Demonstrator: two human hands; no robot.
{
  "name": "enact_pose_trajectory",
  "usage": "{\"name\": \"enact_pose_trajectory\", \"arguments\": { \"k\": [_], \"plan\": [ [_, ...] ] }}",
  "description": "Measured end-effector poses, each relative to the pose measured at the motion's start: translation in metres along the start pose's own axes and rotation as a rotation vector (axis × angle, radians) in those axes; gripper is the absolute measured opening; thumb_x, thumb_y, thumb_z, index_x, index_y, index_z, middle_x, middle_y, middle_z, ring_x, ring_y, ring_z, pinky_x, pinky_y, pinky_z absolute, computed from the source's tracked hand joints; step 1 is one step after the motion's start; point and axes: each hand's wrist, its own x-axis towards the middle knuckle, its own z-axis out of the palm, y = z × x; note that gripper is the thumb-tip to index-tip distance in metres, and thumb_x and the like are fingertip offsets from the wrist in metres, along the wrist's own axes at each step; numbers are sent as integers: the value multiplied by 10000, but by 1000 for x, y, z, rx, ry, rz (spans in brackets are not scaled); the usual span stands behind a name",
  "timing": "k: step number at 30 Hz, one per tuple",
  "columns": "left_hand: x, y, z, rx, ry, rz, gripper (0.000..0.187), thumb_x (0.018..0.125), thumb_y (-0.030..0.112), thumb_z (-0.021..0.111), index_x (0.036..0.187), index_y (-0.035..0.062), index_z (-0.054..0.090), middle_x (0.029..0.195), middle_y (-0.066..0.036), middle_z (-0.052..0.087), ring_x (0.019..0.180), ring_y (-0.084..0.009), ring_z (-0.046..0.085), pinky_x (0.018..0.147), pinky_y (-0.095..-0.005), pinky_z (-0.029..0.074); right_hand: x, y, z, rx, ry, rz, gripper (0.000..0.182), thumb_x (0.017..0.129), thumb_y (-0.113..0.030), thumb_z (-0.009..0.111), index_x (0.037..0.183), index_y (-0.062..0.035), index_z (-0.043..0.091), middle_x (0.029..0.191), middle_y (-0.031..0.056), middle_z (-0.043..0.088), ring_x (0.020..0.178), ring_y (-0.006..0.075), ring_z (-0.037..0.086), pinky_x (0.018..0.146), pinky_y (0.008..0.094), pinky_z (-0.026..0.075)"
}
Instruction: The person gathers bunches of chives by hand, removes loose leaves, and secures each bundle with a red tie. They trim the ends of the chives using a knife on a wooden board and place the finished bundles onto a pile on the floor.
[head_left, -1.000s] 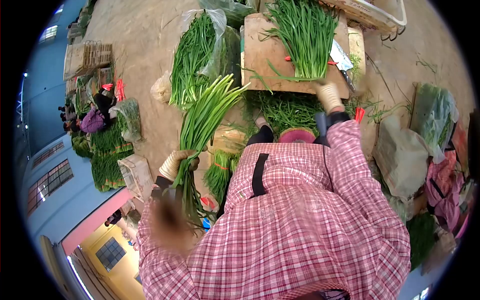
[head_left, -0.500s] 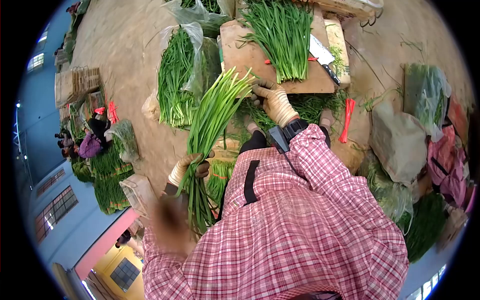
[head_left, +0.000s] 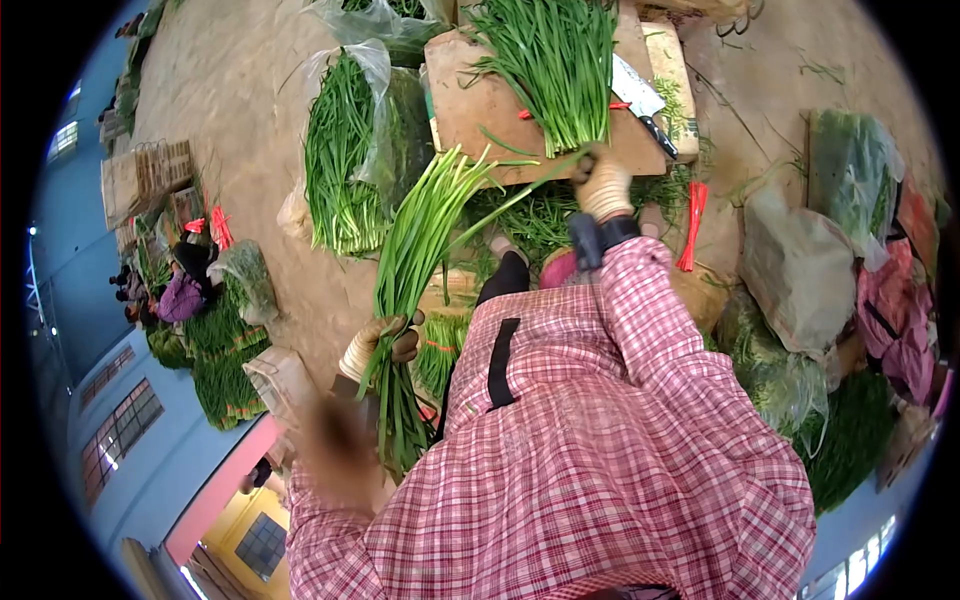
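Note:
My left hand point(head_left: 385, 342), in a wrapped glove, is closed round the lower part of a loose bunch of garlic chives point(head_left: 415, 240), pale ends up and dark leaves hanging down. My right hand point(head_left: 603, 185), also gloved and a little blurred, pinches a thin chive stalk point(head_left: 520, 190) that stretches out from that bunch. Just beyond the right hand, a larger pile of chives point(head_left: 545, 75) lies on a brown board point(head_left: 480, 95). A cleaver point(head_left: 637, 92) lies at the pile's right, with a red tie partly under the chives.
A plastic-lined bundle of chives point(head_left: 345, 160) stands left of the board. Red ties point(head_left: 693, 228) lie to the right, above a grey sack point(head_left: 795, 270). Banded chives point(head_left: 438, 355) sit near my left hand. Loose trimmings point(head_left: 540, 225) cover the floor below the board. Other people point(head_left: 180, 295) are at far left.
My right hand has moved right, away from the bunch's pale ends, drawing a stalk out sideways. The left hand keeps its hold in nearly the same place.

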Motion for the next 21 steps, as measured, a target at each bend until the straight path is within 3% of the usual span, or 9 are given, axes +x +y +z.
{"name": "enact_pose_trajectory", "arguments": {
  "k": [3, 6, 8, 10, 15, 17, 19, 20, 21],
  "plan": [
    [-3, 0, -6, 27, 22, 24, 317, 903, 227, 584, 1092, -17, 511, 630, 26, 435, 521, -54, 393, 485, -197, 320, -2, -9, 4, -179, -86, 179, 141, 798, -168, 657, 778, -99, 536, 580, -15, 404, 475, 108, 306, 434, 243, 274],
    [-1, 2, -8, 57, -19, -5, 319, 897, 230, 593, 1078, -21, 515, 629, 28, 429, 529, -57, 401, 487, -200, 314, 1, 47, 3, -809, -846, -461, 224, 832, -267, 672, 825, -53, 606, 646, 1, 487, 551, 117, 421, 472, 274, 329],
    [1, 0, -7, 99, 19, -17, 323, 894, 235, 601, 1075, -19, 513, 623, 33, 420, 536, -62, 405, 498, -205, 309, -44, 33, 34, -792, -687, -121, 237, 835, -253, 666, 870, -20, 641, 666, 8, 528, 569, 134, 472, 494, 288, 367],
    [0, 0, 0, 113, 41, -15, 329, 892, 240, 605, 1077, -16, 512, 624, 32, 422, 539, -65, 403, 505, -206, 308, -22, 40, 21, -906, -751, -187, 215, 848, -207, 638, 908, -2, 663, 700, 36, 579, 571, 141, 507, 504, 294, 404],
    [-15, -4, -31, 49, 57, -35, 339, 881, 253, 606, 1079, -17, 549, 616, 2, 461, 530, -84, 396, 499, -219, 321, 10, -1, -4, -1844, -503, -1017, 183, 735, 44, 576, 905, -10, 617, 815, 149, 646, 693, 278, 616, 606, 373, 502],
    [-30, -1, -33, 71, 146, 48, 341, 879, 246, 608, 1080, -21, 541, 618, 8, 452, 531, -81, 391, 498, -217, 318, 40, -28, -40, -1646, -398, -968, 279, 797, -10, 577, 1073, -29, 608, 814, 108, 641, 675, 231, 590, 606, 344, 489],
    [-46, 1, -47, 63, 209, 144, 347, 871, 230, 613, 1082, -31, 526, 632, 20, 430, 532, -75, 381, 493, -216, 310, 128, -27, -110, -1164, -387, -725, 220, 895, -258, 583, 994, -65, 620, 713, -6, 533, 569, 138, 473, 500, 266, 389],
    [-52, 2, -53, 55, 225, 163, 347, 871, 230, 613, 1082, -31, 526, 632, 20, 430, 532, -75, 381, 493, -216, 310, 54, -51, -50, -521, -38, -47, 168, 881, -235, 598, 930, -74, 604, 681, -7, 502, 536, 130, 448, 473, 266, 356],
    [-57, 4, -57, 45, 198, 201, 342, 877, 222, 608, 1092, -29, 519, 725, 11, 466, 538, -69, 388, 491, -213, 317, 64, -42, -58, -604, -60, -77, 169, 872, -238, 610, 905, -72, 602, 668, -5, 510, 530, 126, 446, 472, 271, 347]
  ]
}}
